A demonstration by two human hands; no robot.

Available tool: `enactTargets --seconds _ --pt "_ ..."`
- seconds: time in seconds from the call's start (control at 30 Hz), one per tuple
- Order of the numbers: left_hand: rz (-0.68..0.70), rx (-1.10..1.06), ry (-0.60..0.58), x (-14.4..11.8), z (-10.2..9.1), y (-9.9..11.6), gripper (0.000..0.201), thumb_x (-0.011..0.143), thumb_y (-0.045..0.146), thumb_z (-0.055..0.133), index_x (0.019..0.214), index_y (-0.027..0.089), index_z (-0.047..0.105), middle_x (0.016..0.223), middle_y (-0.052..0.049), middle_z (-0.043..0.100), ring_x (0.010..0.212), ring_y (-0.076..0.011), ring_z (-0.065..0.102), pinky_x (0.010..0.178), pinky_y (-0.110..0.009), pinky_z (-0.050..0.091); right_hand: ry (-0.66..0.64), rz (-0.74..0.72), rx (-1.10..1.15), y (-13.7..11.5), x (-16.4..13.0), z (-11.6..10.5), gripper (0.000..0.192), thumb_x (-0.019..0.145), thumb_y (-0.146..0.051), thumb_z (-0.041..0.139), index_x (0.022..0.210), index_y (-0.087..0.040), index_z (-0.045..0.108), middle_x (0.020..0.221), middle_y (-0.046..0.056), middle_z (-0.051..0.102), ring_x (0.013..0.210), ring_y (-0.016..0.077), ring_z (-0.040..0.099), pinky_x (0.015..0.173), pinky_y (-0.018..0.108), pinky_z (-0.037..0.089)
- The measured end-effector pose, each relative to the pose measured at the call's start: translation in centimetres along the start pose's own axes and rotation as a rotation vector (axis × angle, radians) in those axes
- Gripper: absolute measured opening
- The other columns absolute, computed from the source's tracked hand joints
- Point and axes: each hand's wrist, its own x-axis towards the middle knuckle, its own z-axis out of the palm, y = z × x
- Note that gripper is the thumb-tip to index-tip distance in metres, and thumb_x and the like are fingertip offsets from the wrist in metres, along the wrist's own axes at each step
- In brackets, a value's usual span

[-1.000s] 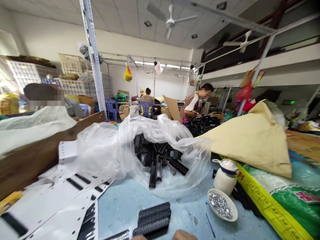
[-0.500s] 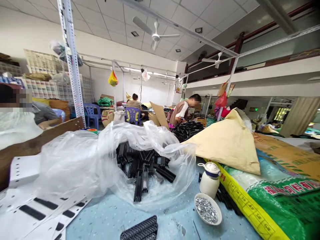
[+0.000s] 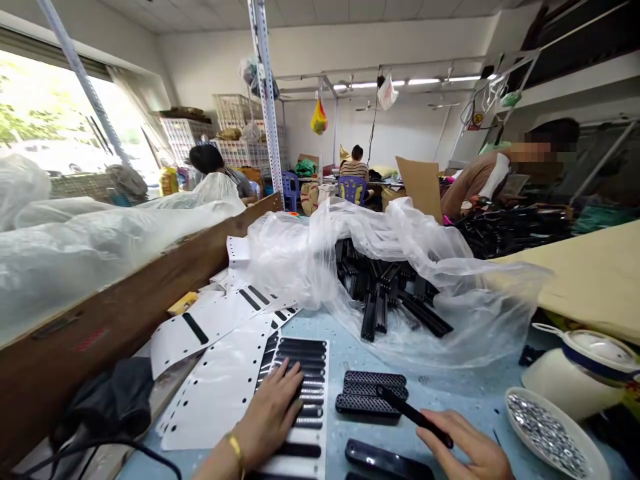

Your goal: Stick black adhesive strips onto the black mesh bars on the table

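Observation:
My left hand lies flat, fingers spread, on a white card with black slotted strips set in rows. My right hand grips a thin black tool whose tip rests by two black perforated combs stacked on the blue table. Another black piece lies just in front of my right hand. A pile of black plastic parts sits in a clear plastic bag behind the combs.
More white punched cards fan out at left beside a long brown box wall. A white dish of silver rivets and a white lidded pot stand at right. Other people work at tables behind.
The view has swung left and down. Both my hands have come into sight, the left on the white card, the right holding the black tool by the combs.

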Motion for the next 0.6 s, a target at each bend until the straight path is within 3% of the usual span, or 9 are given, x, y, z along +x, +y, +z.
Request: enactTargets --seconds 0.17,0.3,0.4,0.5,0.6 --pt "-0.095 -0.092 -0.099 6.8 -0.6 -3.6 0.038 0.085 0.019 0.051 0.121 0.017 0.061 0.135 -0.011 0.057 0.131 -0.0326 0.044 0.105 -0.049 0.042 0.021 0.149 0.052 0.3 -0.3 0.0 0.017 0.083 -0.031 0.068 0.092 -0.017 0.074 0.072 0.003 0.068 0.062 0.0146 0.065 0.057 0.019 0.053" --pt "-0.159 -0.142 -0.09 9.1 -1.1 -4.6 0.032 0.078 0.016 0.053 0.107 0.016 0.067 0.125 -0.014 0.063 0.126 -0.0343 0.049 0.105 -0.05 0.04 -0.084 0.324 0.176 0.6 0.1 -0.2 0.019 0.083 -0.032 0.066 0.089 -0.017 0.075 0.07 0.004 0.066 0.061 0.0153 0.063 0.054 0.023 0.05" --pt "-0.19 -0.205 -0.082 8.8 -1.7 -1.4 0.028 0.081 0.02 0.05 0.104 0.016 0.066 0.111 -0.012 0.069 0.109 -0.0289 0.061 0.096 -0.043 0.046 -0.141 0.43 0.244 1.0 0.6 0.1 0.017 0.081 -0.031 0.066 0.086 -0.018 0.075 0.071 0.004 0.066 0.062 0.016 0.062 0.055 0.024 0.048" --pt "-0.193 -0.301 -0.142 7.3 -1.7 3.6 0.021 0.085 0.03 0.05 0.087 0.018 0.068 0.076 -0.005 0.071 0.07 -0.0193 0.066 0.066 -0.029 0.05 -0.162 0.493 0.293 1.6 0.9 1.0 0.016 0.079 -0.03 0.066 0.085 -0.018 0.075 0.074 0.004 0.068 0.065 0.0165 0.062 0.057 0.025 0.047" --pt "-0.224 -0.433 -0.193 6.2 -0.8 7.4 0.02 0.079 0.029 0.057 0.091 0.017 0.067 0.071 -0.002 0.068 0.065 -0.017 0.063 0.062 -0.026 0.046 -0.162 0.5 0.325 2.1 1.0 2.3 0.016 0.077 -0.028 0.066 0.085 -0.017 0.075 0.077 0.006 0.069 0.07 0.0182 0.063 0.063 0.028 0.048"
